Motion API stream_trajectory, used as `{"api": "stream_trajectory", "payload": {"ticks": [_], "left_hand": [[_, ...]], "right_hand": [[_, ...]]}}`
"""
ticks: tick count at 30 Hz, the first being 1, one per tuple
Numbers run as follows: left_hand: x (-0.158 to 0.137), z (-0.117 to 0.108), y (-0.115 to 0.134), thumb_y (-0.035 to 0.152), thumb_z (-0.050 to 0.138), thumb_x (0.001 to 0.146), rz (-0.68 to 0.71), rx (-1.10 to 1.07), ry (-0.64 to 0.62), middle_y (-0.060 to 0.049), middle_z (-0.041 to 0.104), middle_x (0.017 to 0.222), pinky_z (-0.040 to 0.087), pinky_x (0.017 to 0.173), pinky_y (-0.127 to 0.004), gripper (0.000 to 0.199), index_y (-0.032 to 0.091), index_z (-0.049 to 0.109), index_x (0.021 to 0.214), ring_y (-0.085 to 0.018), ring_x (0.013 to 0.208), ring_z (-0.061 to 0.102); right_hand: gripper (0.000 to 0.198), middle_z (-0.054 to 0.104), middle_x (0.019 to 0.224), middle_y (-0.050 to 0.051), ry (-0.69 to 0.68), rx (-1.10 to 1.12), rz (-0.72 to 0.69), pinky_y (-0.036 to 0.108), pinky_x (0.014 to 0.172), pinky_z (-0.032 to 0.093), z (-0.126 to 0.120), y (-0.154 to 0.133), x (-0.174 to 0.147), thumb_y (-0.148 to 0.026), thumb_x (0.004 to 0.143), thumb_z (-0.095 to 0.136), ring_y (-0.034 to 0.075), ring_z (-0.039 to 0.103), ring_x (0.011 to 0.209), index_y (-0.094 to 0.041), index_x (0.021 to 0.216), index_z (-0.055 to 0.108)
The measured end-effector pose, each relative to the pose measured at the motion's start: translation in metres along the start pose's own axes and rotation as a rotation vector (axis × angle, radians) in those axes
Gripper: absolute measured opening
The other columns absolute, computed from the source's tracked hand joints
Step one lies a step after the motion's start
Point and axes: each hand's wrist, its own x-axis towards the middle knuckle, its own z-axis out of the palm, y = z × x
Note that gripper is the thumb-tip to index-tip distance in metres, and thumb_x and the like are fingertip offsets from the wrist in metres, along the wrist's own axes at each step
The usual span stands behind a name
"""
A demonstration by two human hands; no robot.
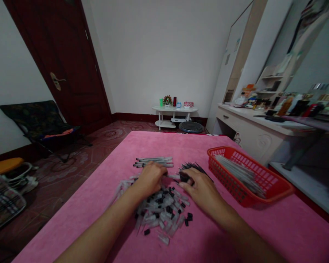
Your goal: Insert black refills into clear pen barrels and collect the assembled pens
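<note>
My left hand (153,178) is closed over the far edge of a pile of clear pen caps (167,201) mixed with small black plugs (190,216). A thin pale pen barrel (173,176) runs from its fingertips toward my right hand (198,184). My right hand is curled, thumb and fingers near each other around something dark that I cannot make out. Just beyond it lies a bundle of thin black-tipped pen refills (196,168). Several pens with dark ends (155,160) lie in a row beyond my left hand.
To the right, a red plastic basket (279,188) holds many pale pen tubes (241,173). Pink cloth (79,223) covers the table. A cluttered white dresser (252,124) stands at right, a folding chair (41,122) at left, and a small white table (175,109) by the wall.
</note>
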Motion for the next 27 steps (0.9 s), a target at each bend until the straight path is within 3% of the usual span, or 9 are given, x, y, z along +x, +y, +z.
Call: {"api": "stream_trajectory", "payload": {"ticks": [3, 6, 10, 13, 16, 19, 22, 24, 27], "left_hand": [[-0.005, -0.005, 0.024, 0.006, 0.053, 0.069, 0.098, 0.015, 0.05, -0.007, 0.063, 0.088, 0.036, 0.077, -0.036, 0.027, 0.018, 0.062, 0.091, -0.023, 0.086, 0.056], [-0.006, -0.005, 0.034, 0.008, 0.052, 0.074, 0.143, 0.018, 0.097, -0.007, 0.061, 0.089, 0.034, 0.074, -0.035, 0.023, 0.019, 0.06, 0.092, -0.022, 0.086, 0.053], [-0.006, -0.002, 0.029, 0.023, 0.048, 0.086, 0.254, -0.002, 0.189, -0.006, 0.06, 0.09, 0.032, 0.077, -0.035, 0.018, 0.019, 0.059, 0.1, -0.02, 0.087, 0.051], [-0.007, 0.001, 0.022, 0.027, 0.043, 0.089, 0.342, -0.002, 0.215, -0.004, 0.06, 0.084, 0.03, 0.076, -0.035, 0.02, 0.02, 0.06, 0.099, -0.018, 0.082, 0.051], [-0.007, 0.001, 0.018, 0.024, 0.044, 0.089, 0.373, -0.017, 0.178, -0.003, 0.06, 0.078, 0.03, 0.072, -0.033, 0.019, 0.019, 0.062, 0.094, -0.017, 0.078, 0.051], [-0.008, 0.001, 0.015, 0.021, 0.048, 0.084, 0.383, -0.046, 0.142, -0.004, 0.061, 0.077, 0.031, 0.069, -0.032, 0.015, 0.019, 0.062, 0.09, -0.016, 0.077, 0.053], [-0.01, 0.0, 0.004, 0.019, 0.051, 0.08, 0.322, -0.08, 0.155, -0.005, 0.062, 0.072, 0.033, 0.065, -0.029, 0.012, 0.018, 0.063, 0.079, -0.017, 0.072, 0.055], [-0.011, -0.002, -0.009, 0.02, 0.051, 0.079, 0.182, -0.144, 0.216, -0.004, 0.061, 0.067, 0.033, 0.06, -0.028, 0.013, 0.017, 0.061, 0.071, -0.016, 0.066, 0.055], [-0.008, -0.009, -0.024, 0.026, 0.045, 0.085, -0.124, -0.475, 0.442, -0.001, 0.057, 0.061, 0.034, 0.058, -0.025, 0.022, 0.017, 0.058, 0.07, -0.014, 0.059, 0.052]], "right_hand": [[0.029, 0.066, 0.096, 0.009, -0.068, -0.077, 0.021, 0.026, 0.072, 0.04, 0.013, 0.004, -0.003, -0.028, 0.078, 0.057, 0.021, 0.06, 0.086, -0.018, 0.104, 0.065], [0.017, 0.066, 0.074, 0.007, -0.122, -0.037, 0.068, 0.025, 0.063, 0.037, 0.018, 0.009, -0.003, -0.027, 0.08, 0.052, 0.018, 0.06, 0.073, -0.017, 0.076, 0.065], [0.027, 0.047, 0.047, -0.003, -0.274, 0.423, 0.244, 0.022, 0.043, 0.027, 0.022, 0.016, 0.0, -0.036, 0.081, 0.047, 0.009, 0.04, 0.039, -0.018, 0.061, 0.049], [0.035, 0.042, 0.046, -0.006, -0.427, 0.752, 0.352, 0.021, 0.036, 0.019, 0.025, 0.016, 0.001, -0.05, 0.076, 0.05, 0.006, 0.028, 0.033, -0.017, 0.064, 0.048], [0.037, 0.041, 0.044, -0.006, -0.447, 0.822, 0.329, 0.021, 0.037, 0.017, 0.028, 0.014, 0.0, -0.052, 0.069, 0.057, 0.005, 0.027, 0.034, -0.017, 0.062, 0.05], [0.026, 0.044, 0.045, -0.005, -0.36, 0.67, 0.248, 0.021, 0.041, 0.023, 0.026, 0.01, -0.001, -0.039, 0.071, 0.057, 0.007, 0.034, 0.038, -0.016, 0.058, 0.052], [0.015, 0.056, 0.053, 0.0, -0.155, 0.245, 0.111, 0.023, 0.05, 0.029, 0.017, 0.008, -0.003, -0.025, 0.07, 0.058, 0.012, 0.049, 0.052, -0.017, 0.057, 0.058], [0.009, 0.063, 0.061, 0.002, -0.036, -0.001, 0.057, 0.024, 0.055, 0.03, 0.009, 0.008, -0.003, -0.022, 0.069, 0.061, 0.016, 0.056, 0.062, -0.019, 0.062, 0.064], [0.009, 0.068, 0.069, 0.003, -0.038, -0.056, 0.038, 0.024, 0.059, 0.033, 0.008, 0.008, -0.003, -0.024, 0.072, 0.061, 0.018, 0.059, 0.066, -0.021, 0.072, 0.07]]}}
